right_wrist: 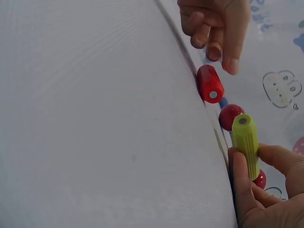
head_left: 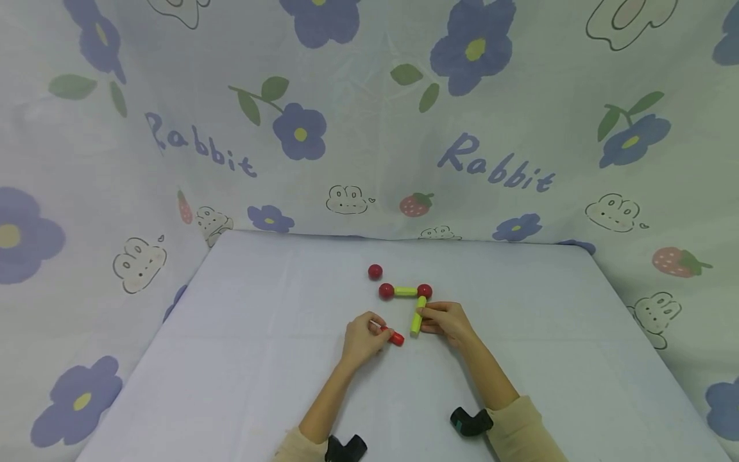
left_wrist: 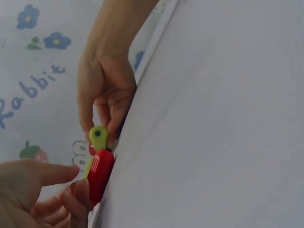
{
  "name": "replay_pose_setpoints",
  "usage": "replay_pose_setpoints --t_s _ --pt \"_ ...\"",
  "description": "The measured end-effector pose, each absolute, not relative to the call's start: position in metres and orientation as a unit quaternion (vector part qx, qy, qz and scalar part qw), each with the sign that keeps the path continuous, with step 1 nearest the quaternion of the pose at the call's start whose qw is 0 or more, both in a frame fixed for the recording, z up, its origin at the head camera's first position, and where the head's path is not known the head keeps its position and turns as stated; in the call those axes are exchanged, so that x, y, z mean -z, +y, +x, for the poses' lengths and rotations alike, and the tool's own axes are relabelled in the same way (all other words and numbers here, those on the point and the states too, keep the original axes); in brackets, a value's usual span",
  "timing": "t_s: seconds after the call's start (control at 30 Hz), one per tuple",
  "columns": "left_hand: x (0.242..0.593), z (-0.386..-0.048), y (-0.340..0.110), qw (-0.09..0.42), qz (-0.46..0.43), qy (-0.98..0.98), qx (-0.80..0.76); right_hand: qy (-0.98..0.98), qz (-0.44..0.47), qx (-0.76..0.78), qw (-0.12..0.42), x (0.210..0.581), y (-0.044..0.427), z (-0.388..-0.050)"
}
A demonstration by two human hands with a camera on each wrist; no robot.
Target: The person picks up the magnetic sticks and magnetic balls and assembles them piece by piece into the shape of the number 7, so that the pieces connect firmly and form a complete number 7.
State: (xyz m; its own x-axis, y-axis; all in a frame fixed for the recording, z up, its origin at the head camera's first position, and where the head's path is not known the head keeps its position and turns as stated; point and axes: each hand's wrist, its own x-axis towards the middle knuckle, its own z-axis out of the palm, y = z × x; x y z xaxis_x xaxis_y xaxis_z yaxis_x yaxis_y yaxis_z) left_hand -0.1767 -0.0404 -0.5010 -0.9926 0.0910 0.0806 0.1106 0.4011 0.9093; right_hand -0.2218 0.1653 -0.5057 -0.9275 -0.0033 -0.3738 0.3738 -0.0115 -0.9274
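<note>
A red rod (head_left: 396, 338) is pinched in the left hand (head_left: 362, 340), its free end angled toward the right hand. The right hand (head_left: 449, 322) pinches a yellow-green rod (head_left: 416, 324), whose far end meets a dark red ball (head_left: 424, 290). From that ball another yellow-green rod (head_left: 406, 291) runs left to a second red ball (head_left: 386, 291). In the right wrist view a grey disc shows in the end of the red rod (right_wrist: 209, 83) and of the held yellow-green rod (right_wrist: 246, 147). The two held rods are apart in the head view.
A loose red ball (head_left: 375, 272) lies behind the joined pieces on the white table (head_left: 260, 333). Black devices (head_left: 471, 422) are at both wrists. A patterned cloth (head_left: 369, 128) with flowers and rabbits hangs behind the table.
</note>
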Motion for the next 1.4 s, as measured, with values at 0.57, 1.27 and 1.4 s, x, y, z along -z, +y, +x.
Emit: replay_pose_setpoints --t_s 0.57,1.27,1.4 --pt "0.506 -0.174 -0.024 0.08 0.001 -0.878 0.472 0.695 0.129 0.694 0.134 0.504 0.166 -0.221" --pt "0.5 -0.179 -0.02 0.085 -0.016 -0.913 0.399 0.687 0.13 0.703 0.132 0.509 0.166 -0.222" --pt "0.501 -0.181 -0.02 0.063 -0.027 -0.918 0.39 0.687 0.13 0.703 0.131 0.509 0.166 -0.222"
